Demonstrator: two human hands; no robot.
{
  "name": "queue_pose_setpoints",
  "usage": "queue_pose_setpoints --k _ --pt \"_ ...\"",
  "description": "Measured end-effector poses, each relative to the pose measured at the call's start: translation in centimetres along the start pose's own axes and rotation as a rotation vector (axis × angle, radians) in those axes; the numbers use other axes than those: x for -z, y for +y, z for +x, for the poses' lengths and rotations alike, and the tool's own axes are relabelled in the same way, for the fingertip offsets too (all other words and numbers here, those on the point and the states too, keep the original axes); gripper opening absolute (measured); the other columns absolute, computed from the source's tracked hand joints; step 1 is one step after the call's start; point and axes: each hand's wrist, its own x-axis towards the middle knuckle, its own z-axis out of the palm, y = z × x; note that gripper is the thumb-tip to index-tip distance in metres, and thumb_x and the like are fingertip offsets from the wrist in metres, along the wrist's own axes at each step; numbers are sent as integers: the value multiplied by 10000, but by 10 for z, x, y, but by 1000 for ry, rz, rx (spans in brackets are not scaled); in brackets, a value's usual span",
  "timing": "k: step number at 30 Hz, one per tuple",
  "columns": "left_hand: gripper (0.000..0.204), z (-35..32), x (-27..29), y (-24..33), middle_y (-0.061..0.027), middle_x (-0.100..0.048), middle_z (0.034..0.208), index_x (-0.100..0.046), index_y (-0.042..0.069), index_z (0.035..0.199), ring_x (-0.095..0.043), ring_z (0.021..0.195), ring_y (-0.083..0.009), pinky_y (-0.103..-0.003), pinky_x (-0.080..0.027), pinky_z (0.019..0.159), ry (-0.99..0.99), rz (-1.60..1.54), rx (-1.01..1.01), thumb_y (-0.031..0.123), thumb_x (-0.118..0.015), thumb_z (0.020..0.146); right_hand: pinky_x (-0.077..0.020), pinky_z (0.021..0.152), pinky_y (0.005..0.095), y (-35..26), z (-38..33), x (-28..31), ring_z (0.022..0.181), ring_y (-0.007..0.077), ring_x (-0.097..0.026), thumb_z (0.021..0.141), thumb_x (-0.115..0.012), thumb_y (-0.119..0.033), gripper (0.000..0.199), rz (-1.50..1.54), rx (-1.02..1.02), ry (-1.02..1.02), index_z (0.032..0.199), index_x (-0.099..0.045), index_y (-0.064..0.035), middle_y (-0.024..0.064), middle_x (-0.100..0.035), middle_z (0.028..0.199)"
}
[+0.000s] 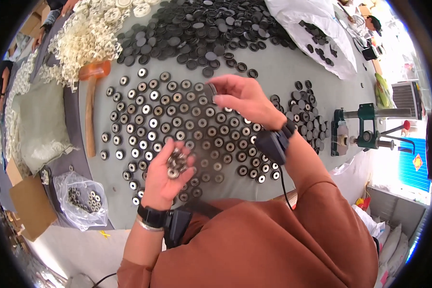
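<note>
In my left hand (160, 178), palm up with the fingers curled, lies a small heap of metal bearings (176, 164). My right hand (247, 100) reaches in from the right and pinches a round black cap (210, 90) between thumb and fingers. Beneath and around both hands, many black caps with silver ring bearings in their centres (153, 123) are spread over the grey tabletop (125, 216). A blur crosses the middle of this spread.
Loose black caps (197, 38) are piled at the back, beside white plastic parts (84, 45). An orange mallet (90, 110) lies at left, near a bag of bearings (81, 197). A green hand press (367, 126) stands right. Other people's hands (38, 38) show far left.
</note>
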Motion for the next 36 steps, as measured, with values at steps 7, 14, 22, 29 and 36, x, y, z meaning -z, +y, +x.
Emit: queue_pose_setpoints --k 7,14,22,29,36 --pt "258 6 -36 -1 -27 -586 828 -560 85 1033 -599 701 -160 -291 -508 553 -77 117 17 288 -512 881 -454 740 239 1 -25 11 815 125 -559 765 -631 -88 359 -204 53 103 1095 -526 10 59 -588 910" --pt "239 7 -18 -11 -62 -590 823 -552 53 975 -609 712 -203 -316 -562 556 -33 3 47 269 -488 895 -464 778 372 61 -54 140 911 306 -566 715 -638 -179 343 -1522 -223 589 1032 -562 -70 157 -586 970" --pt "224 9 -19 -13 -64 -590 821 -554 57 943 -614 728 -212 -322 -564 575 -5 -2 62 264 -483 898 -452 793 389 95 -6 93 884 311 -561 754 -595 -146 297 -1265 259 256 1041 -574 -76 126 -594 954" --pt "251 11 1 -8 -79 -594 825 -581 76 894 -601 782 -248 -354 -564 602 -43 -121 85 289 -450 910 -477 671 367 79 0 91 695 305 -588 799 -545 -112 230 -274 -311 472 1010 -608 -46 127 -627 819" --pt "232 11 2 -9 -77 -598 826 -578 70 904 -607 755 -235 -344 -564 598 -26 -118 83 278 -474 900 -477 676 379 71 -5 97 718 306 -595 782 -578 -226 292 -813 -376 337 1016 -606 -52 169 -620 839"
